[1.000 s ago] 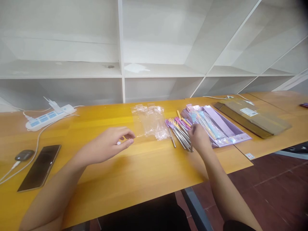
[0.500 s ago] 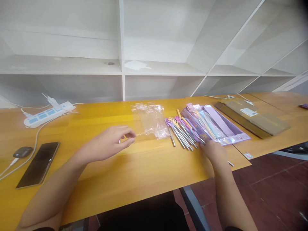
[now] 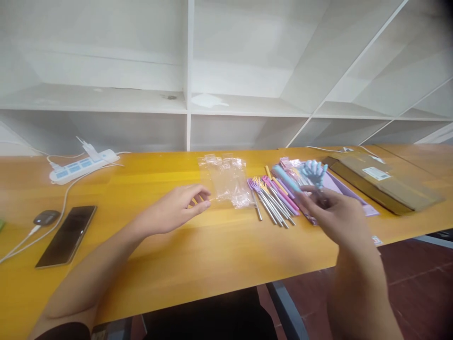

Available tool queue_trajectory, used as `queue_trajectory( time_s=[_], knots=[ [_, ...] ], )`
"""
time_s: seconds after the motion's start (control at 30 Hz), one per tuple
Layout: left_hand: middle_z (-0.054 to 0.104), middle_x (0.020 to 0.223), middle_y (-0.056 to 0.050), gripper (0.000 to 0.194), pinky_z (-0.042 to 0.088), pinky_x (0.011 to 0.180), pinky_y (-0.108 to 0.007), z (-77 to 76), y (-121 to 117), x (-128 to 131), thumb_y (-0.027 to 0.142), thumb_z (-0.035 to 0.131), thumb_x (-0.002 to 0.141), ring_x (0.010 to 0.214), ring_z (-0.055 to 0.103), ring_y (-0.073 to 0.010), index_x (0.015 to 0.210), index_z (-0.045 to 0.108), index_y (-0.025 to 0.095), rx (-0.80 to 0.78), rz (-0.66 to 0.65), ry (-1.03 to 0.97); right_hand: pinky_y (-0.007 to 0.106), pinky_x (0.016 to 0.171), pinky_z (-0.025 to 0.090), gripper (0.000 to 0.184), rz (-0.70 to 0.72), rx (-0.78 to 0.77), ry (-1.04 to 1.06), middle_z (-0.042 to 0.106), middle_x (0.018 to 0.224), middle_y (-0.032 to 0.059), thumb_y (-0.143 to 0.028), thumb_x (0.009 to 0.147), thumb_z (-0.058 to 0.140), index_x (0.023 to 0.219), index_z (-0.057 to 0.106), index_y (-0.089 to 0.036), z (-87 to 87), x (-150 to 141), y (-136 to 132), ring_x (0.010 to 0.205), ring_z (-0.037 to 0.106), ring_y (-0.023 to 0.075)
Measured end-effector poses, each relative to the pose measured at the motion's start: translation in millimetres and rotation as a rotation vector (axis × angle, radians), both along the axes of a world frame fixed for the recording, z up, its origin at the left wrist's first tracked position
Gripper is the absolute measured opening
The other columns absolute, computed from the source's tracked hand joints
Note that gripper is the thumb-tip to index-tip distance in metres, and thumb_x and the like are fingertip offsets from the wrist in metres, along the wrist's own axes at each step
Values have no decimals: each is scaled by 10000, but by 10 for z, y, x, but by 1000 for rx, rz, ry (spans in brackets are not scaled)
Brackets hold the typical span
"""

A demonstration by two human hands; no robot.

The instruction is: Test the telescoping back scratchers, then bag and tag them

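My right hand (image 3: 336, 212) is closed on a light-blue back scratcher (image 3: 314, 172). Its hand-shaped head stands up above my fingers, and a light-blue handle (image 3: 288, 178) points out to the left; whether the two are joined is hidden by my grip. Beneath and left of that hand lie several back scratcher heads (image 3: 274, 203) on silver rods, in purple, yellow and pink, beside coloured handles (image 3: 283, 191). My left hand (image 3: 180, 208) hovers over the table with loosely curled fingers, thumb apart, holding nothing. Just beyond its fingertips are clear plastic bags (image 3: 230, 182).
Behind my right hand sits a purple box (image 3: 338, 184) with packaged pieces, partly hidden. A flat cardboard box (image 3: 382, 182) lies to its right. On the left are a power strip (image 3: 85, 167), a phone (image 3: 67, 236) and a black earbud case (image 3: 46, 217). White shelving (image 3: 189, 71) backs the table.
My right hand has lifted from beside the purple box, bringing the light-blue back scratcher up into view. My left hand stays by the plastic bags. The view has shifted slightly.
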State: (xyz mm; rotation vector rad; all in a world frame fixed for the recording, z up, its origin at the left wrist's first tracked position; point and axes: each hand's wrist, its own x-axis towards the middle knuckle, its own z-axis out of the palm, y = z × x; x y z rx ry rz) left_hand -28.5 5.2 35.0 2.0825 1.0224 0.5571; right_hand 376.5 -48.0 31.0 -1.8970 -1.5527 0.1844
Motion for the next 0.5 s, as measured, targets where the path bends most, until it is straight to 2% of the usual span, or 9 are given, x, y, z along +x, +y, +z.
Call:
queue_trajectory(
  time_s=[0.03, 0.1, 0.17, 0.23, 0.3, 0.37, 0.43, 0.5],
  knots=[
    [741, 1357, -120, 435, 584, 913, -380, -44, -5, 42, 543, 594, 1086, 1124, 727, -260, 1402, 653, 251, -21, 22, -115, 318, 596, 395, 502, 145, -25, 94, 692, 733, 71, -605, 903, 740, 643, 535, -229, 71, -253, 32, 630, 572, 181],
    [687, 1461, -147, 520, 593, 977, -400, -134, -20, 129, 550, 609, 1085, 1207, 714, -268, 1515, 568, 260, -65, 59, -411, 286, 544, 324, 421, 453, -85, 194, 571, 632, -10, -589, 958, 720, 773, 619, -224, 190, -768, 114, 566, 466, 137],
    [690, 1439, -148, 472, 585, 1040, -414, -202, -31, 198, 556, 599, 1093, 1224, 713, -267, 1441, 625, 239, -76, 69, -681, 273, 550, 283, 364, 722, -132, 229, 537, 658, -40, -537, 993, 715, 846, 648, -211, 291, -1229, 223, 582, 418, 108],
    [726, 1304, -126, 375, 572, 1063, -405, -221, -27, 224, 537, 602, 1099, 1192, 711, -250, 1247, 710, 210, -22, 96, -872, 274, 555, 261, 372, 871, -173, 235, 503, 665, -53, -499, 1040, 664, 821, 620, -202, 372, -1577, 354, 584, 384, 91],
    [720, 1097, -86, 339, 570, 1044, -384, -188, -1, 203, 517, 623, 1094, 1131, 709, -229, 1043, 713, 195, 58, 152, -1013, 277, 564, 257, 388, 957, -183, 221, 471, 665, -60, -491, 1073, 617, 816, 609, -201, 421, -1789, 491, 591, 379, 89],
    [632, 897, -32, 355, 578, 945, -334, -126, 44, 142, 508, 648, 1085, 1008, 705, -193, 918, 652, 194, 103, 232, -1084, 279, 585, 278, 407, 961, -117, 236, 469, 677, -56, -510, 1097, 575, 833, 617, -203, 445, -1875, 612, 613, 400, 96],
    [500, 782, 26, 345, 528, 718, -249, -67, 95, 58, 507, 662, 1078, 757, 628, -123, 920, 609, 205, 44, 294, -1058, 282, 619, 318, 441, 888, 15, 302, 496, 698, -44, -538, 1119, 530, 840, 615, -207, 464, -1866, 699, 641, 435, 107],
    [417, 776, 59, 308, 355, 533, -200, -29, 132, -35, 524, 655, 1077, 566, 425, -65, 1012, 605, 228, -72, 309, -982, 288, 675, 381, 465, 821, 170, 380, 555, 753, -20, -556, 1134, 494, 848, 619, -212, 495, -1797, 754, 701, 508, 124]
  ],
)
